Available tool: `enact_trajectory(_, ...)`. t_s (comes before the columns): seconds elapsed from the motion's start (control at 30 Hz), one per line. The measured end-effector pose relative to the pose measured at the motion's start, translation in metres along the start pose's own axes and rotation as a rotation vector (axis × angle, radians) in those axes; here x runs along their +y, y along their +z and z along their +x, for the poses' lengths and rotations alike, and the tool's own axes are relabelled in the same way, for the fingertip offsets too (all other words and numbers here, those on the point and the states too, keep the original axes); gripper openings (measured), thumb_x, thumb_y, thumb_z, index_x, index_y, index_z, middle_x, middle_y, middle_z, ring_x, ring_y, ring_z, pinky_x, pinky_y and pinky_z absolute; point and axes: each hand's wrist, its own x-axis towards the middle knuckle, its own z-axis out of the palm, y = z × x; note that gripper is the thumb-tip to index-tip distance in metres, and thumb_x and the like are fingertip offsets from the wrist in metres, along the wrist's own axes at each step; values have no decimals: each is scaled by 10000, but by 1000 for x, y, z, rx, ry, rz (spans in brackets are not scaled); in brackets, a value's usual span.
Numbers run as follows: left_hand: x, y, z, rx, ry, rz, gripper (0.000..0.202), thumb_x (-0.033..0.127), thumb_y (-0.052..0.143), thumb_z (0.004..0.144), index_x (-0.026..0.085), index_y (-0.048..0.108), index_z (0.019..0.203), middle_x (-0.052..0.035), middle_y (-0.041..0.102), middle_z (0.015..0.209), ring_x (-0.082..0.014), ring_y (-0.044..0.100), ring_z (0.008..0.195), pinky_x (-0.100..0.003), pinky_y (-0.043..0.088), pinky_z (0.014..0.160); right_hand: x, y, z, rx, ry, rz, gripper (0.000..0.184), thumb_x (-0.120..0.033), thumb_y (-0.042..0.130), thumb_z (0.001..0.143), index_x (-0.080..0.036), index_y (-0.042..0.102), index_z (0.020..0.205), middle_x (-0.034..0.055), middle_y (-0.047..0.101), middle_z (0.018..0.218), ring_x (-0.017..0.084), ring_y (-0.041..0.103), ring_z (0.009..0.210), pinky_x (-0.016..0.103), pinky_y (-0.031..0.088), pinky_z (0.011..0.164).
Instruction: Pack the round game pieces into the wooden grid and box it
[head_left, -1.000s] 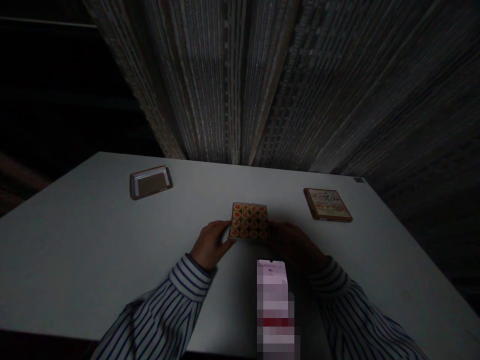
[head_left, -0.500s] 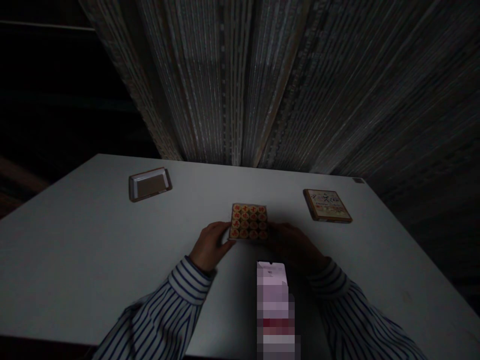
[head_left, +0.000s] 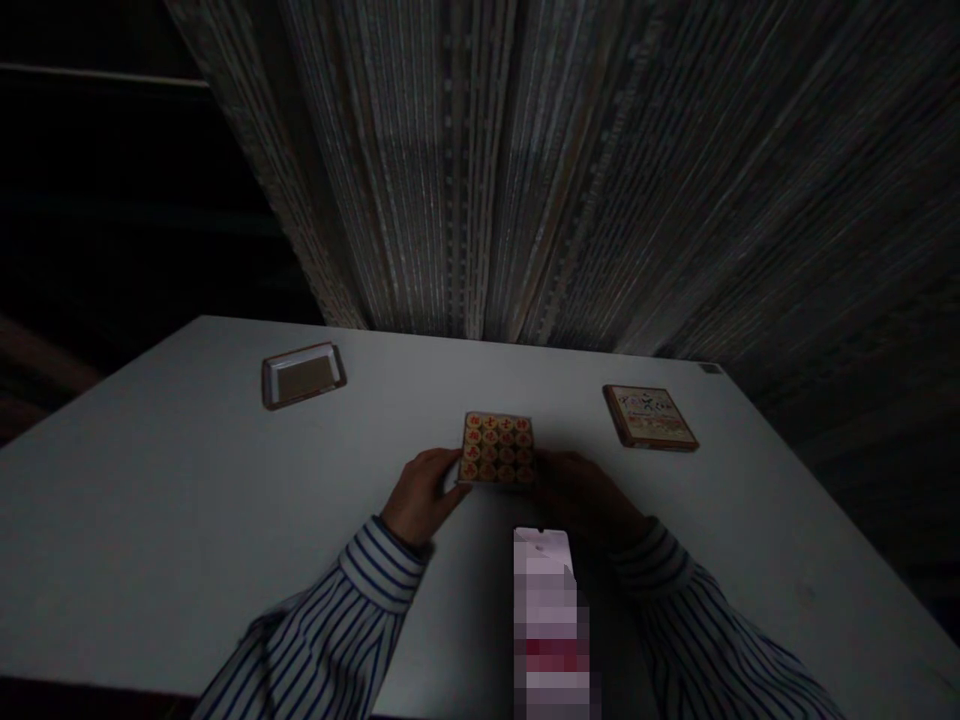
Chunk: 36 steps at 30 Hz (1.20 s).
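Note:
Between my hands is a small square box of Chinese chess pieces (head_left: 497, 448), round and pale with red characters, packed in rows. My left hand (head_left: 421, 494) grips the box's left side, thumb at the near corner and fingers along the edge. On the opposite side, my right hand (head_left: 589, 497) holds the box's right edge; it lies in deep shadow and its fingertips are hard to make out. Whether the box rests on the table or is slightly lifted, I cannot tell.
A lit phone (head_left: 546, 600), partly pixelated, is between my forearms. On the white table (head_left: 187, 480), an open shallow box lid (head_left: 304, 376) lies at the back left and a flat printed box (head_left: 651, 417) at the right. Striped curtains (head_left: 480, 170) hang behind the far edge.
The whole view has shifted slightly, with the table sitting a little lower in the picture. Both hands keep their hold on the box of chess pieces.

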Motion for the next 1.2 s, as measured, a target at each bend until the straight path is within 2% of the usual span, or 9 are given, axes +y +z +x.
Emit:
enact_trajectory(0.1, 1, -1, 0, 2, 14, -15, 392, 264, 622, 718, 173, 561, 1095, -95, 651, 1017, -237, 588, 950, -425, 488, 817, 2, -1, -2, 22, 45, 53, 345, -311, 483, 828, -223, 535, 1158, 82, 625, 1088, 211, 597, 947, 346, 486, 807)
enact_trajectory(0.2, 1, -1, 0, 7, 19, -31, 395, 270, 624, 717, 179, 557, 1096, -90, 653, 1010, -235, 590, 947, -425, 491, 806, 9, 1, -5, 106, 182, 61, 372, -328, 503, 806, -151, 556, 1129, 143, 623, 1072, 252, 595, 953, 395, 495, 790)
enact_trajectory(0.3, 0, -1, 0, 17, 27, -39, 387, 272, 621, 719, 179, 561, 1090, -90, 654, 1006, -235, 592, 943, -424, 490, 802, 18, 2, -3, 223, 214, 116, 330, -298, 494, 808, -157, 571, 1095, 119, 640, 1018, 217, 607, 903, 377, 499, 778)
enact_trajectory(0.4, 0, -1, 0, 14, 30, -47, 375, 261, 619, 719, 172, 568, 1079, -92, 656, 1002, -235, 594, 940, -418, 490, 804, 24, -1, 7, 324, 182, 130, 283, -282, 502, 801, -161, 594, 1040, 89, 653, 925, 193, 603, 837, 355, 497, 750)
enact_trajectory(0.47, 1, -1, 0, 10, 28, -47, 369, 257, 620, 718, 172, 571, 1074, -90, 657, 1000, -235, 596, 937, -414, 489, 804, 26, -4, 19, 290, 141, 92, 256, -260, 516, 795, -151, 612, 1006, 92, 651, 925, 194, 587, 854, 345, 480, 762)
enact_trajectory(0.73, 2, -3, 0, 9, 17, -42, 351, 254, 621, 717, 171, 581, 1056, -88, 664, 980, -231, 600, 918, -400, 489, 792, 23, -10, 59, 123, 168, -48, 229, -263, 519, 808, -169, 658, 965, 86, 625, 962, 197, 537, 916, 320, 415, 813)
enact_trajectory(1.2, 0, -1, -1, 4, 21, -48, 333, 248, 611, 727, 157, 574, 1045, -94, 659, 978, -229, 593, 921, -402, 483, 801, 10, -18, 80, -57, 207, -146, 258, -277, 534, 804, -252, 651, 1033, 86, 567, 1091, 210, 505, 995, 337, 410, 810)
